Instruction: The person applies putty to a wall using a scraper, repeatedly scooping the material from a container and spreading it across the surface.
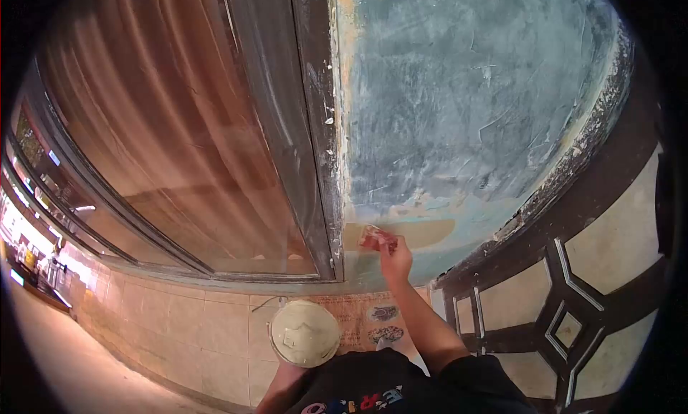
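My right hand (393,253) is closed around a paintbrush (374,238) with a reddish handle. Its bristle end rests against the lower part of the blue-grey wall (444,99), on a wet beige stripe of paint (426,233) beside the window frame. Down at my waist, my left hand (289,372) holds a round bucket (271,331) from below and the side; its fingers are mostly hidden. Cream-coloured paint (304,334) fills the bucket nearly to the rim, and a thin wire handle hangs at its left.
To the left stands a dark-framed window (315,199) with a brown curtain (165,113) behind the glass. A dark door with pale panels (512,281) is at the right. Tiled floor (179,314) and a patterned mat (358,317) lie below.
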